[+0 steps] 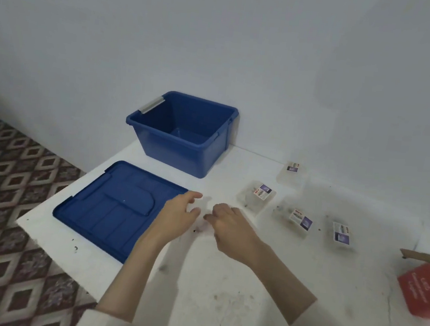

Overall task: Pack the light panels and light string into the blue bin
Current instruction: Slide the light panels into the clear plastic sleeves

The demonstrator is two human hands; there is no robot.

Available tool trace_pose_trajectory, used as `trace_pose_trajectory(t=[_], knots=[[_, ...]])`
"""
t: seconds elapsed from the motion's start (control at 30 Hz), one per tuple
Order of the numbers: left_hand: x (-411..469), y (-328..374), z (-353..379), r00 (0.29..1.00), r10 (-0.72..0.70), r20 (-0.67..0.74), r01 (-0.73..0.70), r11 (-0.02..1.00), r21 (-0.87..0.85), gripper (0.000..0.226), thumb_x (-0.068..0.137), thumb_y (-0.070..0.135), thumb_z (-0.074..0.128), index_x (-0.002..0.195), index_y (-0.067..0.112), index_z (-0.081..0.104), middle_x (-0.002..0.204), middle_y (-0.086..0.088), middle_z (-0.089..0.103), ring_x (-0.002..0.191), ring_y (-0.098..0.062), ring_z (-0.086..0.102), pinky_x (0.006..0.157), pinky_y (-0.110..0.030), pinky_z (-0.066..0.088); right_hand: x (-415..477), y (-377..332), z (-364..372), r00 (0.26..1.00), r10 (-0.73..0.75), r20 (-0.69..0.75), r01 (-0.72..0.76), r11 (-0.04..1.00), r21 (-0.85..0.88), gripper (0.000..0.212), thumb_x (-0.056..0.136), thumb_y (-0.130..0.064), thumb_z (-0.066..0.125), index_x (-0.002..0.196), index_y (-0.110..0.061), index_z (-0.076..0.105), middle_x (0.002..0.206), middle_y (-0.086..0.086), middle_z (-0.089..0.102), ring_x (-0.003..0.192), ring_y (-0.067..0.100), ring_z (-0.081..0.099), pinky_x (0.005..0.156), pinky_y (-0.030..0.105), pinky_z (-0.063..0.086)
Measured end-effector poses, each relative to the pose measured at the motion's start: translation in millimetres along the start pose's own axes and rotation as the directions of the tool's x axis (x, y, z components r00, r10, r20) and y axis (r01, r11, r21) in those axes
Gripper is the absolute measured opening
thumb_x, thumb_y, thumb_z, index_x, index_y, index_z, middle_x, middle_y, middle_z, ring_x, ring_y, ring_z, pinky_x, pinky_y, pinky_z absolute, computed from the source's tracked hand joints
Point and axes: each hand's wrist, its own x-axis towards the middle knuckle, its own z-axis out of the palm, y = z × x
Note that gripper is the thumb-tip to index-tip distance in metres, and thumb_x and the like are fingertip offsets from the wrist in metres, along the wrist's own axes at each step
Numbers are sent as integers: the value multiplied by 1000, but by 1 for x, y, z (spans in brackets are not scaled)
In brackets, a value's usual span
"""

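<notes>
Surface edges: the white surface (220, 297) ends at the left above a patterned floor (4, 192) and meets the wall (222, 43) at the back.
Blue bin: the blue bin (179, 156) stands open at the back left, close to the wall, with nothing visible inside.
Lid: the blue lid (112, 204) lies flat in front of the bin, its near left side along the surface edge.
Open room: bare surface runs from the bin forward between the lid and the packs.
Packs: four clear packs with labels lie scattered right of the bin, at (292, 171), (257, 194), (296, 219) and (341, 233), all apart from each other.
Red box: a red box (421, 291) sits at the right, its lettering too blurred to read.
Left hand: the left hand (175, 217) hovers at the lid's right edge, fingers (195, 195) loosely spread, grasping nothing.
Right hand: the right hand (230, 229) hovers just beside it, fingers (209, 217) lightly curled downward, released, near the closest pack without touching it.
</notes>
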Motion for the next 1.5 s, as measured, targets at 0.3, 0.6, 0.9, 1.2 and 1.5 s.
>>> trace_pose_trajectory(t=[0.3,0.6,0.9,1.2,1.5], knots=[[-53,30,-25,810,118,574,28,971,-239,19,93,22,56,108,17,67,84,-5,70,86,-13,68,88,-22,50,-91,41,-83,951,70,302,-305,378,874,27,77,-16,69,102,-22,62,64,-12,53,59,10,47,61,20,41],[-60,119,34,910,411,49,-347,822,-452,32,99,26,41,127,28,56,75,7,62,62,-4,55,63,-15,45,-137,36,-135,913,379,151,204,-745,635,58,56,-8,81,112,-3,63,75,11,56,46,10,43,45,20,43],[-94,154,79,905,389,175,-296,868,-398,27,98,18,44,122,20,56,79,0,59,54,-6,57,52,-19,50,-166,28,-151,417,852,-317,238,235,943,28,87,1,59,103,-22,53,79,-4,66,75,20,63,71,24,52],[-92,172,33,604,795,-54,-710,568,417,19,93,23,48,86,24,65,68,8,59,61,-17,58,55,-34,50,-200,58,-153,788,530,-311,-353,805,477,32,84,0,53,101,-26,60,88,-8,62,67,1,49,68,21,43],[-86,169,34,863,461,208,-330,824,-462,25,93,9,51,81,17,71,54,3,47,44,-1,36,45,-11,28,-214,52,-162,939,342,-30,78,-128,989,26,72,6,60,95,-4,66,83,20,58,65,26,57,62,29,48]])
